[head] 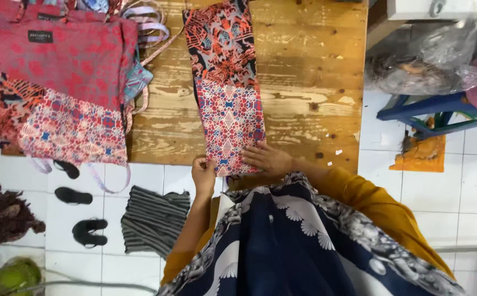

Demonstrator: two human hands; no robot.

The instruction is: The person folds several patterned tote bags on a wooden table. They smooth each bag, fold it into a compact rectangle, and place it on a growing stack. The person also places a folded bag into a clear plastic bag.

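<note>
Here: wooden table (304, 82), bare boards to the right of a folded patterned cloth (228, 93). Cloth's long axis runs away from the near edge. Left hand (203, 174) pinches its near corner; right hand (268, 159) lies flat, fingers spread, on the near end. Stacked patterned bags (57, 82) lie well left.

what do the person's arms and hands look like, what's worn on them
Both arms wear long mustard-yellow sleeves reaching to about the wrists. The left hand and right hand are bare, with no gloves; no rings, watch or bracelets can be made out. A dark navy cloth with white fan shapes and a grey floral border drapes over the upper arms.
</note>
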